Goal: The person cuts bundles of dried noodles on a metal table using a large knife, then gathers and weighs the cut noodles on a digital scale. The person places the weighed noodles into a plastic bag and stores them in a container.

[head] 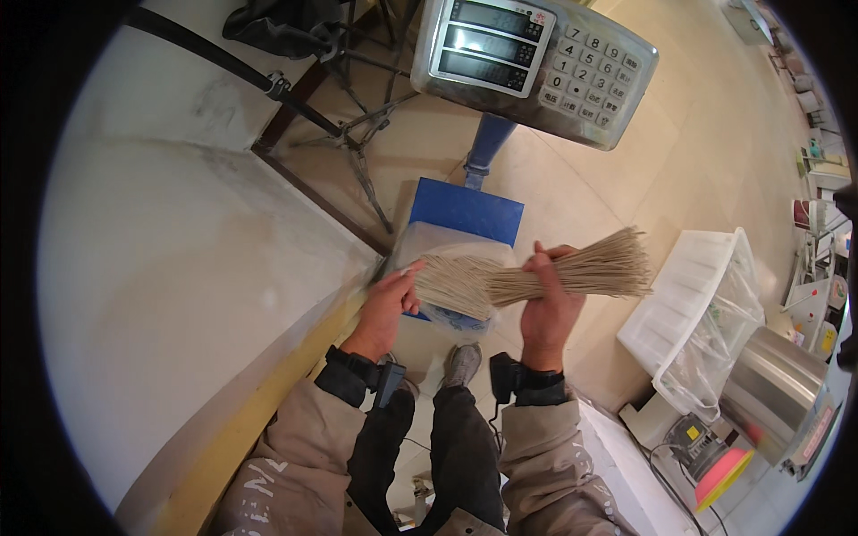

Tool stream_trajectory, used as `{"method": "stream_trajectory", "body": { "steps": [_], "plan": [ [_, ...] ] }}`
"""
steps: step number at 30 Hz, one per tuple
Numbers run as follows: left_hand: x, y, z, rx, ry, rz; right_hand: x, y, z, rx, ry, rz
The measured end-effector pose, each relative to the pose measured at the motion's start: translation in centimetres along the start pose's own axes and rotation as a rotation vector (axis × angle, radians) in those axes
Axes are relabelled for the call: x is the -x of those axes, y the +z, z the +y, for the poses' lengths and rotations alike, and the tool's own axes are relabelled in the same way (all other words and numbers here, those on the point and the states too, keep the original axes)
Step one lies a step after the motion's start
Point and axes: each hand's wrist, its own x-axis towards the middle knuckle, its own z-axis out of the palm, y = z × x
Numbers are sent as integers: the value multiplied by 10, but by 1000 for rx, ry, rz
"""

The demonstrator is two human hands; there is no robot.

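My right hand (551,301) grips a bundle of thin beige sticks (603,266) around its middle, the far ends fanning out to the right. Whether they are dried noodles or incense sticks I cannot tell. More of the same sticks lie in a loose pile (456,285) on a clear plastic bag (456,238), and the bundle's left end overlaps them. At the pile's left end is my left hand (389,301), thumb and forefinger close together; what they pinch, if anything, is unclear. Bag and pile rest on the blue platform (469,208) of a bench scale.
The scale's display head (536,67) rises on a blue post (489,147). Tripod legs (362,154) stand beyond the white wall (201,268) on my left. To the right are a white plastic crate (677,308) lined with plastic, a steel cylinder (774,382) and a polisher with a pink pad (720,472).
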Motion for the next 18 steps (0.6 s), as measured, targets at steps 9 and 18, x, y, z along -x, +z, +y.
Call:
{"method": "stream_trajectory", "body": {
  "steps": [9, 18],
  "plan": [
    [-2, 1, 11, 55, 3, -86, 26, 37, 88, 347, 80, -328],
    [-11, -9, 11, 76, 13, -18, 9, -60, 128, 1099, -46, -705]
  ]
}}
